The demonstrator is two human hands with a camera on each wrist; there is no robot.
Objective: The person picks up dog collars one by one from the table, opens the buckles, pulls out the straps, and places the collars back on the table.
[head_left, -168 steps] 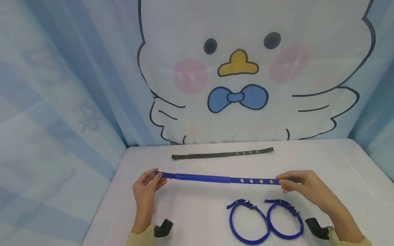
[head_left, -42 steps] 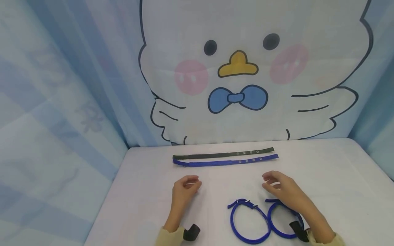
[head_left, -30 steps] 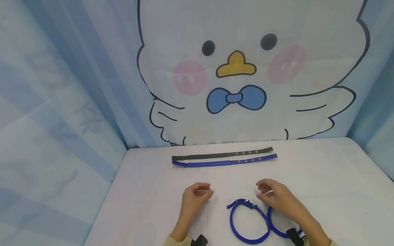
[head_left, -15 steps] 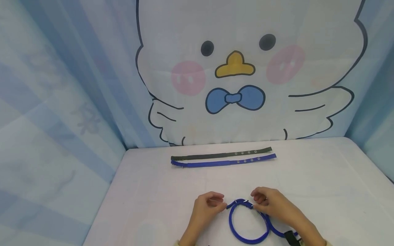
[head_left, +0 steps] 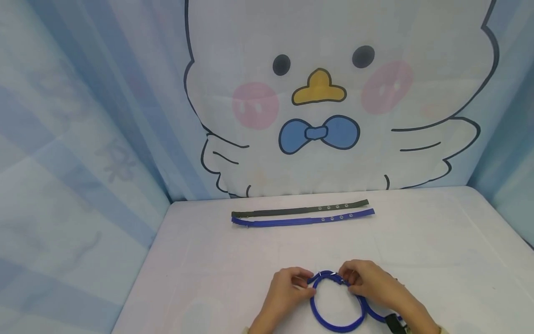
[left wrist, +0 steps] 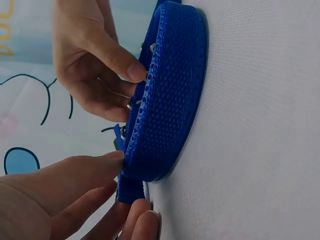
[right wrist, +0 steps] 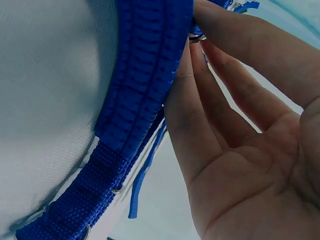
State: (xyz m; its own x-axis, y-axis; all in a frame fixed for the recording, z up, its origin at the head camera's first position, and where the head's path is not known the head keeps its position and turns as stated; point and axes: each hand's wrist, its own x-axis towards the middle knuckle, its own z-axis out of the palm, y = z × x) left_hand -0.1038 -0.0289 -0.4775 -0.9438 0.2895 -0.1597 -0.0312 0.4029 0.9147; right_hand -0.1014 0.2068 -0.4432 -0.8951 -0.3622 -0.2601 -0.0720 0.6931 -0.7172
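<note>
A buckled blue pet collar [head_left: 340,329] forms a ring on the white table, near its front in the head view. My left hand [head_left: 284,293] is at the collar's left side, by the loose strap tip; thumb and fingers pinch it there. My right hand [head_left: 373,284] grips its upper right side, beside the metal buckle. In the left wrist view the textured blue band of the collar [left wrist: 175,95] stands on edge between both hands. A second looped blue collar [head_left: 375,317] lies to the right, mostly hidden under my right hand and wrist.
Farther back on the white table [head_left: 200,260], a dark green collar [head_left: 283,212] and a straight blue collar [head_left: 283,222] lie stretched out side by side. A black wrist camera [head_left: 394,323] sits on my right wrist. Printed curtains [head_left: 319,171] hang behind and beside the table.
The stretched blue collar, earlier held between both hands, now lies beside the green one. Both hands have come down and inward onto the left looped collar and taken hold of it.
</note>
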